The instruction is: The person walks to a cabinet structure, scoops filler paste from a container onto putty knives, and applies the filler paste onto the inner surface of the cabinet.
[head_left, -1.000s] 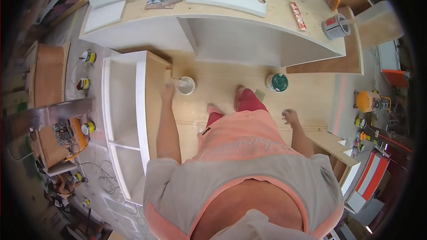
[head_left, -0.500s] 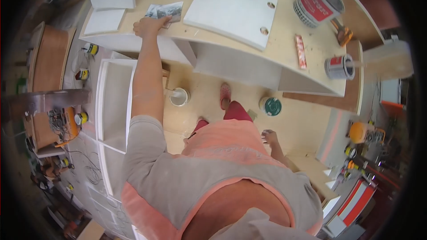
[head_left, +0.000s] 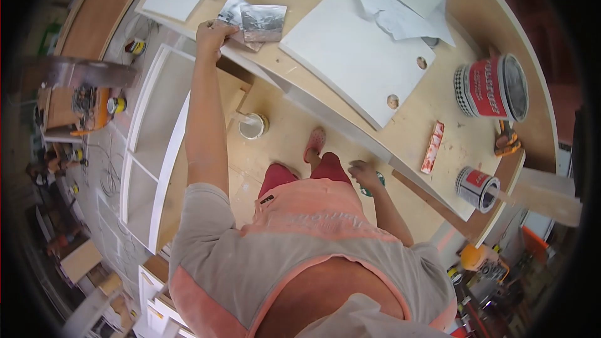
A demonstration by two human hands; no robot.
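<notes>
Overhead, the left hand (head_left: 213, 32) presses on sandpaper sheets (head_left: 253, 22) at the desk (head_left: 432, 100) edge, seemingly gathering them; the right hand (head_left: 363, 172) hangs loose, holding nothing

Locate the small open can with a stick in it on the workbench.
In the head view, the small can stands near the workbench's right end, just right of the red-and-white packet and below the large red tin.
</notes>
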